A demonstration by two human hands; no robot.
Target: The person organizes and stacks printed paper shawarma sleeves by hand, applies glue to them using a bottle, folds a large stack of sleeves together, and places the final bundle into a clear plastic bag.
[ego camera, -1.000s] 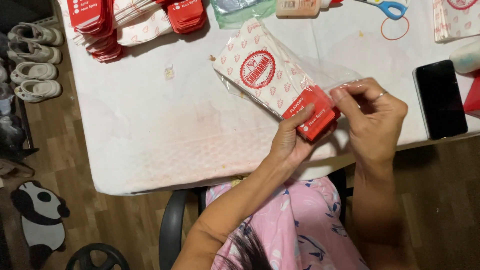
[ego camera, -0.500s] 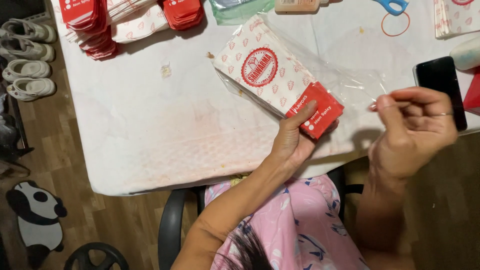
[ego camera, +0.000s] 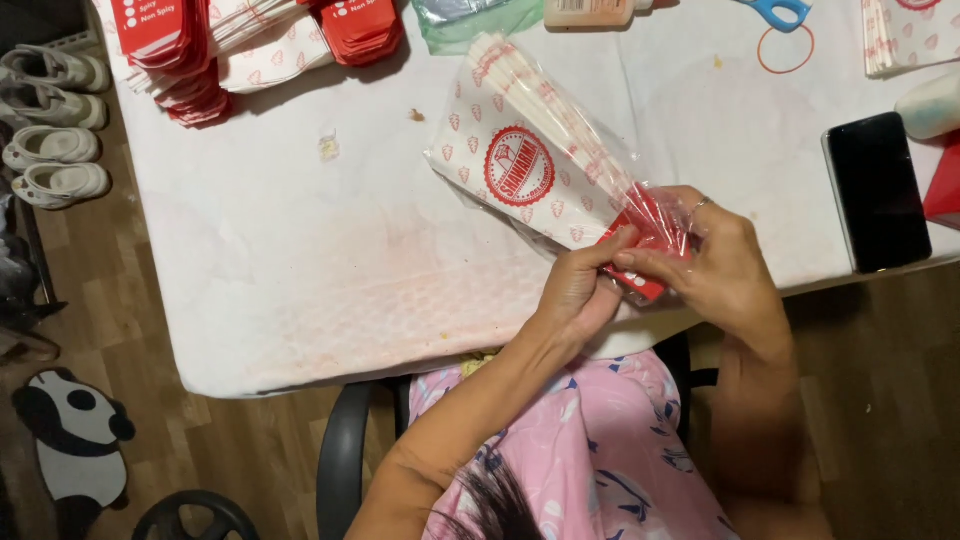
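I see both hands at the near edge of the desk, working one stack of paper bags: white with small red marks, a round red stamp, red band at the near end. The stack lies flat on the desk, angled, far end toward the top of the view, near end at the hands. A clear plastic sleeve covers it, crinkled at the red end.

Left hand: under and beside the red end, thumb up along the edge, fingers curled, pinching the stack.

Right hand: just beside the left, fingers bent and pressed together, pinching the plastic sleeve over the red end. Ring on one finger. Fingertips of the two hands nearly touch.

Around them:
- black phone flat on the desk, right of the hands, apart from them
- more red-and-white paper bags heaped at the far left corner
- blue scissors and a red rubber band at the far edge
- another white patterned bundle at far right
- pale shoes on the wood floor, left of the desk
- panda-shaped mat on the floor, lower left

The person wears pink patterned clothes and sits on a black chair.
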